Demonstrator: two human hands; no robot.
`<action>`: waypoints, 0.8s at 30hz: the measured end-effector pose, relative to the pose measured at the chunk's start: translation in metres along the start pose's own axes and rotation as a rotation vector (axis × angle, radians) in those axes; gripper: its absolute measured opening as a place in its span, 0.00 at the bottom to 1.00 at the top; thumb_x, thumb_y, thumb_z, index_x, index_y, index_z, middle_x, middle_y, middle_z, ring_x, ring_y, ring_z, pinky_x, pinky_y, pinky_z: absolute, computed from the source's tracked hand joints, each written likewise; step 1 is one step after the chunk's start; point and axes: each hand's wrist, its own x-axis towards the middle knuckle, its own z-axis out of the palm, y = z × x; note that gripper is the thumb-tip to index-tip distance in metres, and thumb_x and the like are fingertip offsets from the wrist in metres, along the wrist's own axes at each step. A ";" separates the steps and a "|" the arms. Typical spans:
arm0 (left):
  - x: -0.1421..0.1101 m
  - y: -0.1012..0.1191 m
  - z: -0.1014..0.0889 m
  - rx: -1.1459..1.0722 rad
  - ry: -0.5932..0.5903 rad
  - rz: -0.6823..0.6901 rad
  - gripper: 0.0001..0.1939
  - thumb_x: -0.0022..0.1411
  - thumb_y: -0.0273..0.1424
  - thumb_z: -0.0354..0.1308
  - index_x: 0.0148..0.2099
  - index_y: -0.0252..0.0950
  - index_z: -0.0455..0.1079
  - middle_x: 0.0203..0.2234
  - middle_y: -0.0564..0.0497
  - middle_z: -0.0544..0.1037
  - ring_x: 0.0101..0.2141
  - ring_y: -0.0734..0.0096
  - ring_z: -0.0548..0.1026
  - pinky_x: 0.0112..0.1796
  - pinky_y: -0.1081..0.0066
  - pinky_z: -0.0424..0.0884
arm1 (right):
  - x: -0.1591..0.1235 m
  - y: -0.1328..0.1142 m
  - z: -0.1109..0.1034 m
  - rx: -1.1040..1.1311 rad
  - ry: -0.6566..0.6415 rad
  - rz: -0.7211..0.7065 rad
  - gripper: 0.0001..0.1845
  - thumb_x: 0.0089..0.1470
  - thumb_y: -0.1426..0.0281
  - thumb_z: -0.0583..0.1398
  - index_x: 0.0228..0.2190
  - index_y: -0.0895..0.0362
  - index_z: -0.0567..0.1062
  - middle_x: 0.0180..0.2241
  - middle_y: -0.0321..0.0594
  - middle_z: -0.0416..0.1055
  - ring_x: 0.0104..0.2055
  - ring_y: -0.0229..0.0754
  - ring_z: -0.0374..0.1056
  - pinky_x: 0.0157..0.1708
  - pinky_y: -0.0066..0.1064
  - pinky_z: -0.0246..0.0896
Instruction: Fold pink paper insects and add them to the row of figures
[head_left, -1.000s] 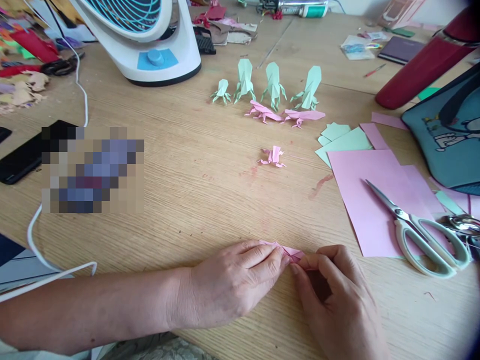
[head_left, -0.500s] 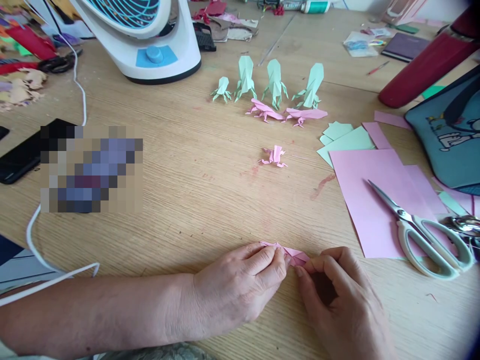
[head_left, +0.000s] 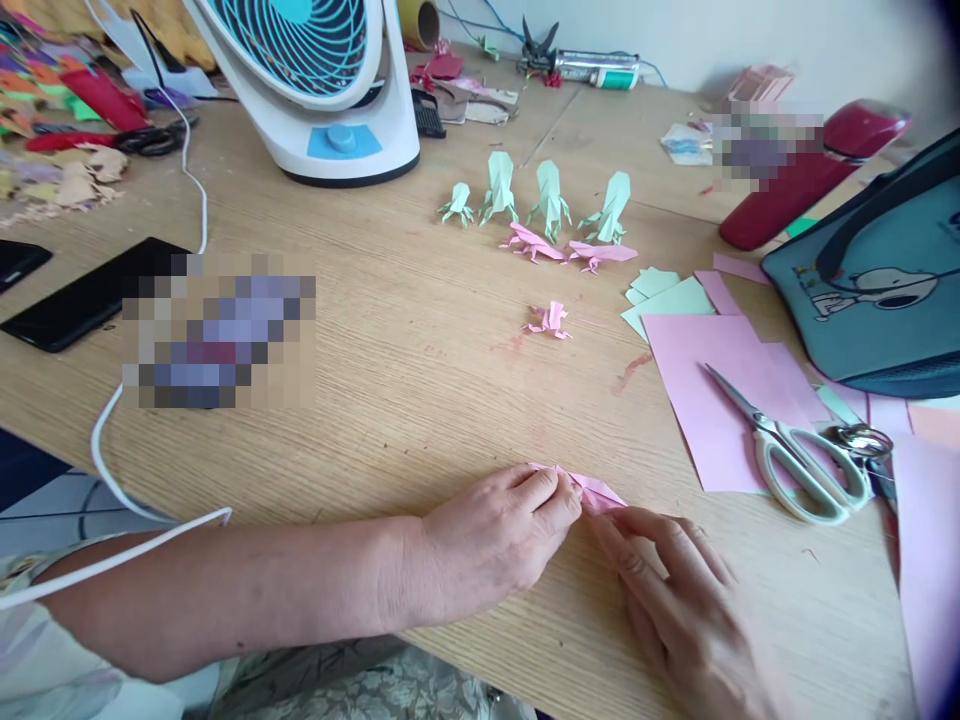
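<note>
A small piece of folded pink paper point(head_left: 600, 492) is held low over the near part of the wooden table. My left hand point(head_left: 499, 540) pinches it, thumb and fingers closed, covering much of its left side. At its right end, the thumb and forefinger of my right hand point(head_left: 686, 605) close on the lower edge. Beyond my hands sits a small pink origami frog point(head_left: 553, 319). Farther back are two long pink origami figures point(head_left: 600, 254), with several pale green origami figures point(head_left: 551, 195) standing behind them.
White-handled scissors point(head_left: 806, 465) lie across pink paper sheets point(head_left: 690, 400) on the right, near pale green paper point(head_left: 679, 300). A blue bag point(head_left: 885, 320) and a red bottle point(head_left: 795, 185) stand behind. At left are a fan point(head_left: 337, 150), a black phone point(head_left: 97, 295) and a white cable point(head_left: 105, 450).
The camera view has shifted, showing more of the table's back and right side. My right thumb has moved in under the paper's edge, and its fingers are straighter. My left hand keeps its pinch.
</note>
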 end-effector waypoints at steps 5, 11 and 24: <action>0.000 0.003 0.002 -0.011 -0.002 -0.021 0.21 0.70 0.23 0.41 0.59 0.21 0.65 0.50 0.40 0.74 0.47 0.61 0.73 0.50 0.65 0.73 | 0.002 -0.001 0.003 -0.159 -0.018 -0.023 0.25 0.63 0.75 0.51 0.61 0.56 0.65 0.47 0.50 0.70 0.42 0.50 0.66 0.39 0.42 0.67; -0.001 0.003 0.002 -0.008 -0.007 -0.020 0.20 0.70 0.23 0.41 0.60 0.23 0.63 0.52 0.40 0.74 0.49 0.61 0.72 0.49 0.65 0.73 | 0.009 -0.007 0.002 -0.205 0.015 -0.039 0.23 0.63 0.77 0.51 0.59 0.61 0.66 0.43 0.50 0.69 0.40 0.49 0.64 0.37 0.42 0.65; -0.002 0.000 -0.002 -0.072 -0.017 -0.020 0.20 0.70 0.24 0.45 0.62 0.24 0.61 0.54 0.41 0.72 0.51 0.61 0.71 0.50 0.65 0.71 | 0.009 -0.013 -0.001 -0.328 0.061 -0.063 0.16 0.63 0.78 0.51 0.49 0.64 0.73 0.42 0.50 0.69 0.40 0.48 0.63 0.40 0.42 0.59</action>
